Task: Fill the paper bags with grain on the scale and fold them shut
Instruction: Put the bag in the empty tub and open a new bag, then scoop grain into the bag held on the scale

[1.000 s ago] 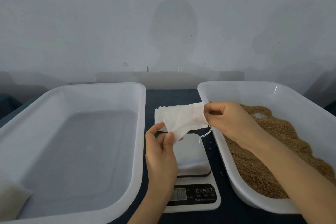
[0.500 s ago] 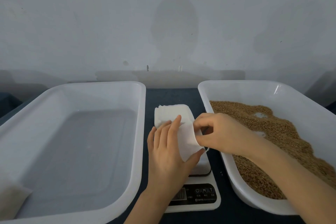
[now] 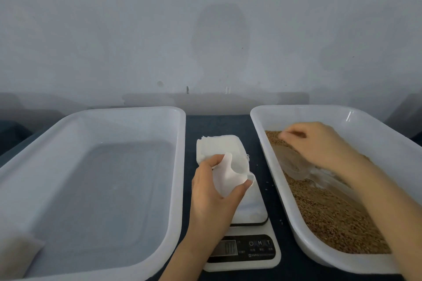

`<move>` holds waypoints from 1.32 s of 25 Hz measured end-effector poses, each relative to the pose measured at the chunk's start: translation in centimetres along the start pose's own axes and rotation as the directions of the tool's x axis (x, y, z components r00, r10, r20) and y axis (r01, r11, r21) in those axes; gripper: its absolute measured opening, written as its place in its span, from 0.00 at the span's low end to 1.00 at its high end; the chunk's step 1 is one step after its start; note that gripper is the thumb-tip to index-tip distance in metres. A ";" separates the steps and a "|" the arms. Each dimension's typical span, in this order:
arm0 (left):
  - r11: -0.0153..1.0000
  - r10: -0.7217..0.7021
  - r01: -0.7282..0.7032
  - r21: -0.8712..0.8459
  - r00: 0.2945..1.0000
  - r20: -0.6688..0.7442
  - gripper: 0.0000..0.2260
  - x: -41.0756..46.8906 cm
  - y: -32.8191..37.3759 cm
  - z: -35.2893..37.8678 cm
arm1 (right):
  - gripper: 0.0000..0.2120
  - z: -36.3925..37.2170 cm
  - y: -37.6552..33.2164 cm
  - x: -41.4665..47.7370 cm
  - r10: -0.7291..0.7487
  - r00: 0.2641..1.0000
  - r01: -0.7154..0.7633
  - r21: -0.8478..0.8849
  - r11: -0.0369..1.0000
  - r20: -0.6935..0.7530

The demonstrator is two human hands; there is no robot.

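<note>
Nearest you, the scale [image 3: 242, 255] sits on the dark table [image 3: 217, 123] between the two tubs, display facing you, digits too blurred to read. Your left hand [image 3: 212, 201] is over the scale's platform, thumb and fingers clamped on one white paper bag [image 3: 228, 175], which is crumpled and held just above the platform. Just past it is the stack of bags [image 3: 217, 146], flat at the platform's far end; can't tell if it rests on the platform or just behind it. Left tub [image 3: 114, 112]: one filled bag [image 3: 16, 255] in the near-left corner, cut off by the frame edge. Right tub [image 3: 388, 134]: brown grain [image 3: 331, 219] heaped along its near and left side. Your right hand [image 3: 319, 146] is inside this tub, fingers curled around a clear scoop [image 3: 294, 164] that lies low in the grain with some grain in it; the exact grip is hidden under the hand. A few loose grains lie on the table between scale and right tub. Behind everything, a plain grey wall [image 3: 205, 29].
</note>
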State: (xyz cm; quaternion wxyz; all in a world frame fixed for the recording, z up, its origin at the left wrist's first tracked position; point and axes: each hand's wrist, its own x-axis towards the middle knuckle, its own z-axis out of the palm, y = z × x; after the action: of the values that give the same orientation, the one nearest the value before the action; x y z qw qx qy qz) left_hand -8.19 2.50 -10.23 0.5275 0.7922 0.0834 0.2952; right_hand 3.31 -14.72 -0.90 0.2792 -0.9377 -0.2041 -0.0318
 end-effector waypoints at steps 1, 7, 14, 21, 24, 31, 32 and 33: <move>1.000 -0.007 0.007 -0.023 1.000 0.012 0.25 0.0 0.0 0.0 | 0.12 -0.6 1.4 0.4 0.088 0.992 -0.073 -0.165 0.984 0.085; 0.994 -0.028 0.033 -0.103 0.998 0.052 0.26 0.0 0.1 0.0 | 0.18 0.5 6.8 -0.3 0.387 0.862 -0.196 -0.488 0.851 0.328; 0.995 -0.039 0.044 -0.093 0.998 0.053 0.26 0.1 0.0 0.0 | 0.19 0.6 6.1 -0.3 0.417 0.871 -0.306 -0.378 0.874 0.258; 0.996 -0.036 0.041 -0.084 0.997 0.063 0.26 -0.1 -0.1 0.2 | 0.23 0.5 5.9 -1.1 0.450 0.886 -0.448 -0.043 0.893 0.111; 0.994 -0.016 0.022 -0.104 0.998 0.060 0.25 -0.2 -0.1 0.1 | 0.25 0.7 6.1 -0.4 0.518 0.853 -0.518 -0.026 0.855 0.069; 0.996 -0.022 0.027 -0.082 0.997 0.068 0.25 -0.1 0.2 0.1 | 0.20 2.8 6.9 0.6 0.553 0.828 -0.507 -0.302 0.807 0.086; 0.996 -0.025 0.031 -0.080 0.997 0.069 0.25 -0.1 0.2 0.1 | 0.23 3.0 6.6 0.7 0.558 0.823 -0.509 -0.298 0.807 0.107; 0.996 -0.029 0.035 -0.080 0.997 0.071 0.25 -0.1 0.2 0.0 | 0.25 3.3 6.3 0.7 0.554 0.821 -0.505 -0.276 0.818 0.137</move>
State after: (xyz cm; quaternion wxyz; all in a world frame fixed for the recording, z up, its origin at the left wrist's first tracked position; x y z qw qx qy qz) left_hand -8.30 2.33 -10.10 0.5665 0.7785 0.0656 0.2622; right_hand 6.27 -17.53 -6.76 0.1448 -0.9808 0.0427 0.1238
